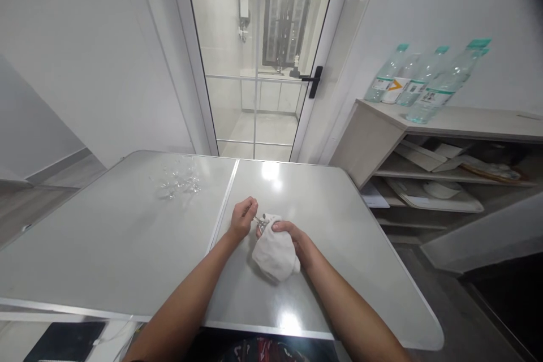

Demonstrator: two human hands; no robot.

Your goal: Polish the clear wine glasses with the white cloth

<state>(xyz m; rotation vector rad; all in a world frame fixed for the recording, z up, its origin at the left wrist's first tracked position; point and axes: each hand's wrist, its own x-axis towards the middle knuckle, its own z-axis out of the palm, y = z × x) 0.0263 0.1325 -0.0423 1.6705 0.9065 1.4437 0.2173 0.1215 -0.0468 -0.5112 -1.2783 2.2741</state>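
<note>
My left hand (242, 217) is pinched shut on the stem of a small clear glass (259, 222), held just above the grey table (127, 237). My right hand (292, 237) is closed round a white cloth (275, 254), with the thumb pressing the cloth against the glass. The cloth bunches down onto the tabletop below my right hand. Most of the glass is hidden by the cloth and my fingers.
Several small clear glasses (179, 180) stand at the table's far left. A glass door (258, 56) with a black handle (313, 80) is behind the table. To the right, a shelf unit (382, 141) carries several water bottles (424, 83) and papers.
</note>
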